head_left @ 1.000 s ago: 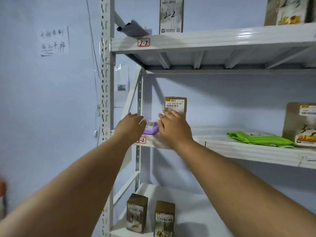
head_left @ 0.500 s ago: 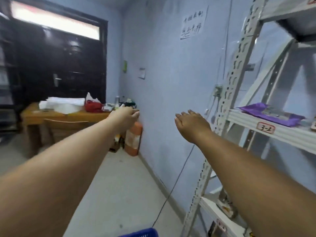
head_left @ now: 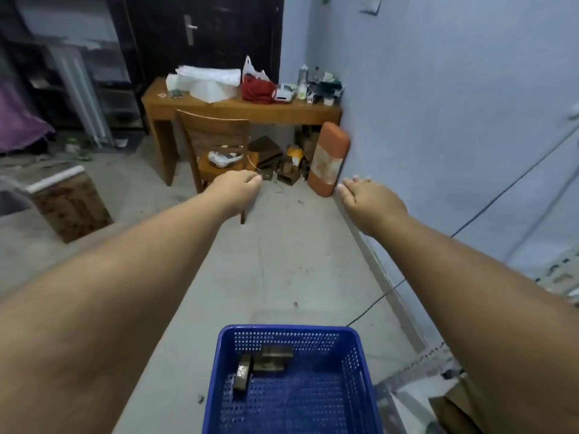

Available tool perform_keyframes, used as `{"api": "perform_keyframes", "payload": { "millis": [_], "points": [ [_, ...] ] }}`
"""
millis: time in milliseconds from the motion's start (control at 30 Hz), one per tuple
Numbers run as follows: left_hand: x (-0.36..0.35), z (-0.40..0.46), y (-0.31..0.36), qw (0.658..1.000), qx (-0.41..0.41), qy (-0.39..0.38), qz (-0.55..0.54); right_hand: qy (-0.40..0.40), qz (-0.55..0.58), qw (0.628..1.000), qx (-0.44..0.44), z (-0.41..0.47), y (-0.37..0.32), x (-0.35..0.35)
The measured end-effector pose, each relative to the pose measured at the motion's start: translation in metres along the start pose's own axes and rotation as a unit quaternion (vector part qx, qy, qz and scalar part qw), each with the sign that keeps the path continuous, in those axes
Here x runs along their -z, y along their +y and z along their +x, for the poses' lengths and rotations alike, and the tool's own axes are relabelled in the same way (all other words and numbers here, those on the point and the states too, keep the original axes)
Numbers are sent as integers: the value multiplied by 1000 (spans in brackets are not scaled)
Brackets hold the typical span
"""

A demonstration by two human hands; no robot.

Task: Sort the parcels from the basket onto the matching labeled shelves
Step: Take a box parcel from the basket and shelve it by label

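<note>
A blue perforated plastic basket [head_left: 360,380] stands on the floor at the bottom of the view. Inside it lie brown cardboard parcels, one long and narrow [head_left: 242,375] and two more [head_left: 274,358] near the far wall of the basket. My left hand [head_left: 238,189] is stretched out ahead, well above and beyond the basket, fingers loosely curled, holding nothing. My right hand [head_left: 366,198] is also stretched forward near the blue wall, fingers straight, empty. A corner of the shelf unit [head_left: 557,274] shows at the right edge.
Ahead stand a wooden desk [head_left: 282,112] piled with bags and bottles and a wooden chair [head_left: 216,136]. An orange cushion [head_left: 327,158] leans on the wall. A cardboard box [head_left: 67,205] sits at left. A black cable [head_left: 391,289] runs along the wall.
The view has swung from the shelves leftward and down to the floor and the basket. Both hands have left the shelf 3-2 parcel and now hang empty in front of me.
</note>
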State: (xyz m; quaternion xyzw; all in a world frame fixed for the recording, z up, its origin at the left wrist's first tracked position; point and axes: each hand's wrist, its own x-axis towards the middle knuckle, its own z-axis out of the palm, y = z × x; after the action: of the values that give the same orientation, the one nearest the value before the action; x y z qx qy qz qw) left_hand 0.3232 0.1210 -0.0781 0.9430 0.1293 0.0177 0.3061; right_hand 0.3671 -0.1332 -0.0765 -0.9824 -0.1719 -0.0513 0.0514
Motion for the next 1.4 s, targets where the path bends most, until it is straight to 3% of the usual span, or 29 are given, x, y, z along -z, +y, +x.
{"api": "perform_keyframes", "payload": {
  "millis": [267,500,633,867,1033,1133,1167,1300,1400],
  "points": [
    [-184,11,-135,987,112,-112,18,-148,64,986,-35,-15,11,-230],
    [-379,-11,-275,953,232,-195,-21,-360,117,920,-101,-56,25,-477],
    [-486,-23,-348,928,289,-222,-75,-429,133,883,-134,-72,34,-608],
    [-654,4,-425,873,368,-242,-207,-419,207,841,-270,-75,59,-792],
    [-730,44,-450,856,393,-213,-259,-361,385,734,-428,-47,78,-882],
    [-753,70,-454,858,400,-200,-253,-322,481,643,-501,-39,77,-904],
    [-761,76,-455,857,402,-198,-254,-312,495,628,-512,-39,75,-908],
    [-769,65,-451,829,440,-195,-284,-313,485,634,-516,-49,68,-909],
    [-759,40,-446,794,484,-179,-322,-313,495,580,-566,-65,65,-895]
  ]
}}
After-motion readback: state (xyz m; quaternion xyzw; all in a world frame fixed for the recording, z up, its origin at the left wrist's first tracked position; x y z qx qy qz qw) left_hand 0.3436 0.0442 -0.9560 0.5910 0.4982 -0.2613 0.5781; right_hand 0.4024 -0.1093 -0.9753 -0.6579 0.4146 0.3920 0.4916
